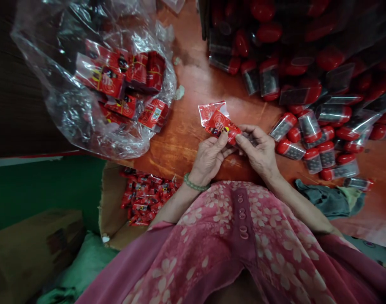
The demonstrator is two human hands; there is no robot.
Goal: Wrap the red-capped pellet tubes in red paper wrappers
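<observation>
From the head camera, the left hand (208, 158) and the right hand (258, 148) are working close together just above the worktop (186, 84). The left fingers (223, 139) are nearly closed, pinching the lower edge of a red packet (220, 123) with a clear top. The right fingers (240, 141) are nearly closed too, gripping the packet's other end beside something small and dark, too hidden to tell what it is. A bead bracelet (196, 183) is circling the left wrist.

To the left, a clear bag (66, 109) is holding a heap of red packets (117, 74). To the right, red-capped tubes (310, 126) are lying in a pile just beside the right hand. Nearer the person, a cardboard box (112, 202) is holding small packets (145, 198), and a green cloth (326, 198) is lying by the right forearm. A pink floral garment (231, 228) is covering the person's lap.
</observation>
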